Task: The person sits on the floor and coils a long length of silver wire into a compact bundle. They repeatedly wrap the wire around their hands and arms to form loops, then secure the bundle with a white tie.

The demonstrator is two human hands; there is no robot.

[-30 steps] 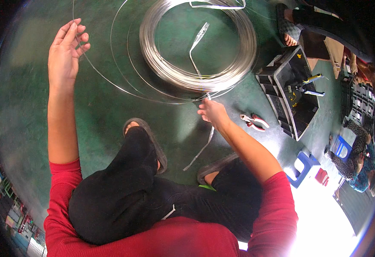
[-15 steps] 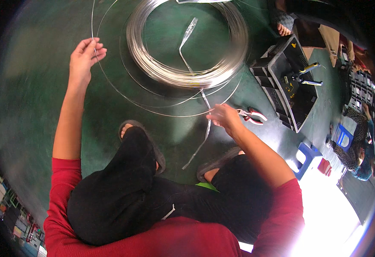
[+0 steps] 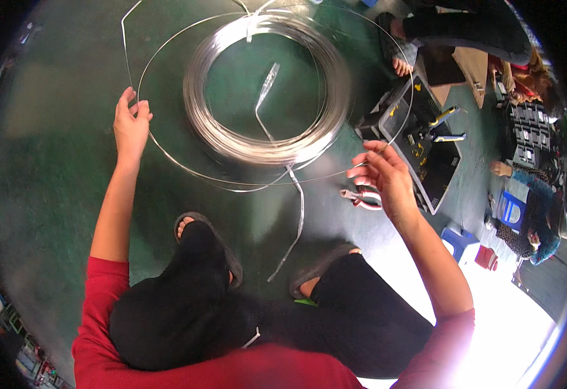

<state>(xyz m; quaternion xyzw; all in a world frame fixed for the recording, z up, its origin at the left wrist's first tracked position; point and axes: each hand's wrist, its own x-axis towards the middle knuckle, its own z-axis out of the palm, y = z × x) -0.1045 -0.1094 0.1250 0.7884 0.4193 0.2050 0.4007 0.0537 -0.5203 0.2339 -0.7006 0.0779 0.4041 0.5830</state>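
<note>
Left hand: fingers bent around the loose wire, which passes through them; firmness of grip cannot be told. Right hand: fingers curled, thumb and fingertips closed lightly on the same wire. The wire forms a wide loop about the coil, which lies on the green floor ahead of the feet. A foil strip runs beneath the coil's near edge.

Handling, in this inspector's judgement: keep the loop wide and the pull even between both hands; let the wire run through rather than bend sharply, as a kink would be hard to remove. Keep it clear of the pliers and the black crate, where it could snag. Guard against spring-back.

Against the frame half a second ago: the right hand has shifted from over the foil strip to beside the crate, and the hands stand farther apart.
</note>
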